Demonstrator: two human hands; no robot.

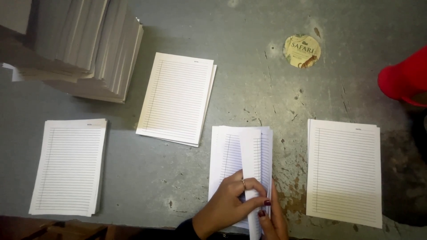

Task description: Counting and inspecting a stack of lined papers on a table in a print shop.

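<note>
Top-down view of a worn grey table (249, 80) w/ stacks of lined white paper. Near edge, centre-right: both hands work on one stack of lined sheets (227, 151). Left hand (229, 202), ring on one finger, lies on the stack w/ fingers curled closed round a folded sheet (253, 178), pinching its lower part. Right hand (272, 218) sits just beside it on the right, mostly cut off by the frame edge; thumb presses the same folded sheet from below, fingers seem loosely bent, exact grip hard to tell. Right of the hands, apart: a separate lined stack (344, 171). Left near: another lined stack (69, 166). Centre, farther back: a 4th lined stack (175, 98), slightly tilted. Far left corner: tall leaning pile of paper blocks (84, 44). Far right: a round printed sticker (302, 51) on the table, & a red object (404, 78) at the right edge.
</note>
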